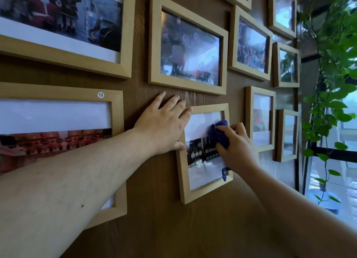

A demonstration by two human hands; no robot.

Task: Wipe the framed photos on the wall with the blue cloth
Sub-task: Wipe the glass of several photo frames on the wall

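Several light wooden framed photos hang on a brown wood-grain wall. A small upright frame [202, 195] sits low in the middle. My right hand [238, 145] presses a bunched blue cloth [220, 133] against its glass, near the upper right of the picture. A blue loop of the cloth hangs below my wrist. My left hand [164, 126] lies flat with fingers spread on the wall and on the frame's top left corner and left edge. A larger landscape frame [154, 45] hangs just above.
A big frame with a "19" sticker [100, 95] is at the left, partly behind my left forearm. More small frames [259, 118] fill the wall to the right. A leafy trailing plant [328, 107] and a bright window stand at the far right.
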